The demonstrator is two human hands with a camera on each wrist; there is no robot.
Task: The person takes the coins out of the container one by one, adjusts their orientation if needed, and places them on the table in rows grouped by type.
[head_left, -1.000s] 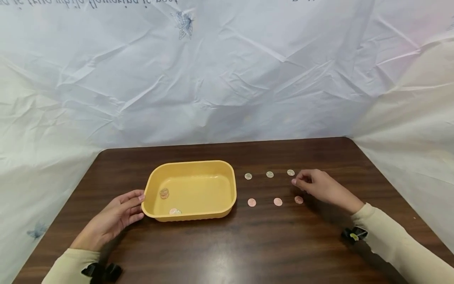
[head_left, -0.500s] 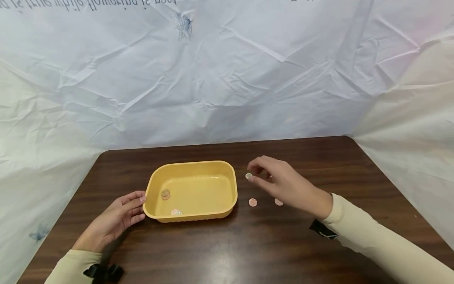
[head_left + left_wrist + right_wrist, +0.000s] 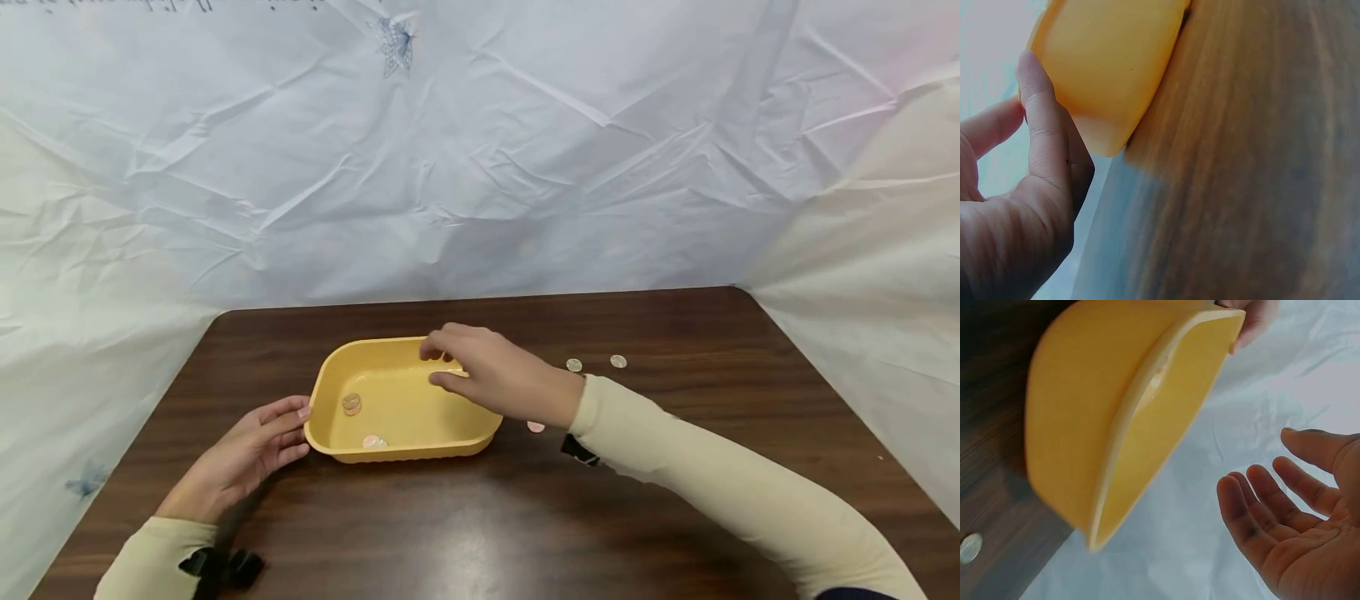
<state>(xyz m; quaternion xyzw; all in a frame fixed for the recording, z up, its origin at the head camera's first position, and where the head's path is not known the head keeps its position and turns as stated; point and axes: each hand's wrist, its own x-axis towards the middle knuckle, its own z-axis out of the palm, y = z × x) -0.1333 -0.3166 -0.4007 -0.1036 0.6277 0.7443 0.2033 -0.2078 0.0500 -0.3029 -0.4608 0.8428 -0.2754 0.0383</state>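
Note:
A yellow plastic tray (image 3: pixel 405 454) stands on the table, with several coins (image 3: pixel 352 404) lying in small overlapping groups towards its left end. My left hand (image 3: pixel 258 446) holds the tray's left rim by the fingertips; the left wrist view shows the hand (image 3: pixel 1041 187) at the rim too. Over the tray's right side hovers my right hand (image 3: pixel 487 375), its thumb and fingers apart. No coin shows in the right hand (image 3: pixel 1300 525) in the right wrist view. Right of the tray lie two silvery coins (image 3: pixel 573 365) and a coppery coin (image 3: pixel 536 427); my right arm hides the area between them.
The dark wooden table (image 3: pixel 465 525) extends in front of the tray. Crumpled white sheeting (image 3: pixel 480 183) hangs behind and along both sides. A silvery coin (image 3: pixel 970 548) lies on the table beside the tray in the right wrist view.
My right hand has swept left from the far-right coins, across the coin rows, to above the tray. Its arm now covers some coins seen before. My left hand stays at the rim.

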